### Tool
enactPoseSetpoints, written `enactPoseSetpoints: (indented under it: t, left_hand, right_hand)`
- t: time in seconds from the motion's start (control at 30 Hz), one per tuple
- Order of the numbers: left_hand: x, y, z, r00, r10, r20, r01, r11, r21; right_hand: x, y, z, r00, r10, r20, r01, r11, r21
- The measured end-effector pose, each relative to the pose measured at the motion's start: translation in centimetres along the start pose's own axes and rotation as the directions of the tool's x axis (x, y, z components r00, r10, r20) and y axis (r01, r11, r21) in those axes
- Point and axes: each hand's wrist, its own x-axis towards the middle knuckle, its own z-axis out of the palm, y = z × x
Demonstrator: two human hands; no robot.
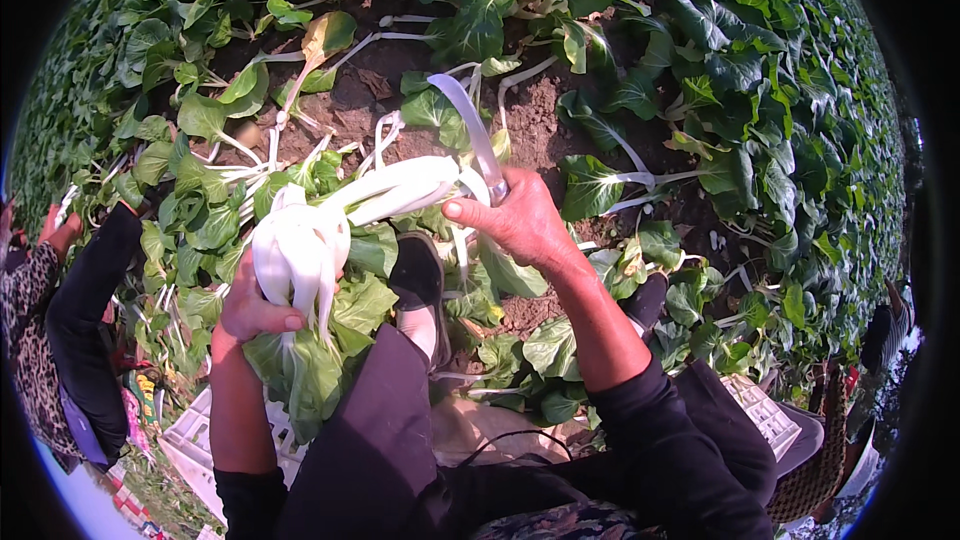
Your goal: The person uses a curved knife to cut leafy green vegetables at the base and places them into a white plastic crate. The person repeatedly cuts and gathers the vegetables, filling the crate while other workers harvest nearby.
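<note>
My left hand (pixel 264 307) grips a head of bok choy (pixel 298 247) by its thick white stalks, with its green leaves hanging down over my knee. In my right hand (pixel 517 219) is a knife with a curved, sickle-like metal blade (pixel 469 124); the blade points up and away from me, and my fist hides the handle. Another set of white bok choy stalks (pixel 397 187) stretches between the first head and my right hand. Whether my right hand also touches these stalks, I cannot tell.
Cut leaves and stalks litter the brown soil (pixel 536 116). Dense bok choy plants (pixel 742 82) grow ahead and to the right. White plastic crates (pixel 191 439) stand behind me on both sides. Another person (pixel 82 330) works at far left.
</note>
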Motion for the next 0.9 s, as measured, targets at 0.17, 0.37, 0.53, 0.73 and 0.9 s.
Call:
enactPoseSetpoints:
  t: [0.17, 0.37, 0.53, 0.73, 0.9]
  left_hand:
    - [-0.4, 0.6, -1.2, 0.992, -0.013, -0.124, 0.012, 1.0, -0.002]
    - [0.2, 0.3, 0.1, 0.998, -0.059, 0.002, 0.058, 0.991, 0.117]
    - [1.7, 0.1, 2.5, 0.985, -0.134, 0.107, 0.114, 0.977, 0.179]
    - [-0.5, 4.5, 1.3, 0.991, -0.12, 0.064, 0.105, 0.973, 0.204]
    - [0.3, 1.6, 2.1, 0.996, -0.072, 0.057, 0.069, 0.996, 0.058]
  right_hand:
    - [-1.1, 1.3, -3.2, 0.982, 0.186, -0.028, -0.163, 0.917, 0.364]
    - [-0.4, 2.7, -0.7, 0.986, -0.095, -0.139, 0.134, 0.944, 0.301]
    - [1.1, 2.9, 2.3, 1.0, 0.004, 0.03, -0.023, 0.742, 0.67]
    - [2.4, 2.1, 1.3, 0.999, -0.03, 0.01, 0.021, 0.871, 0.49]
    - [2.0, 2.1, 8.9, 0.969, -0.014, 0.246, -0.183, 0.627, 0.757]
